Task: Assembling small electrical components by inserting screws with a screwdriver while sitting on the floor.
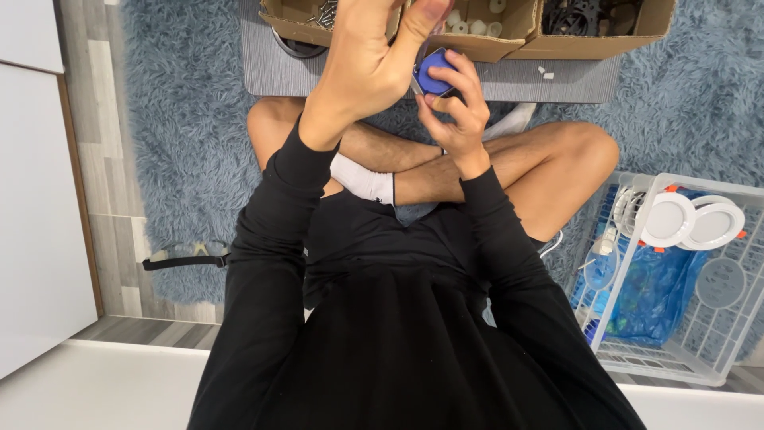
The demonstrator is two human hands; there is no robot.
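Observation:
My right hand [455,118] is shut on a small round blue part [434,73] with a metal clip at its edge, held up over my crossed legs. My left hand [362,68] is raised just left of and above it, fingers drawn together with the thumb [422,16] pointing up. Its fingertips run past the top edge of the view, so whether they pinch anything is hidden. Both arms wear black sleeves.
Open cardboard boxes [509,44] of screws, white rings and black parts stand on a low grey board [525,81] ahead. At my right, a white wire basket [637,362] holds white round lamp fittings [670,219] and a blue bag. A shaggy blue-grey rug [183,119] lies underneath, with a white cabinet [36,223] on the left.

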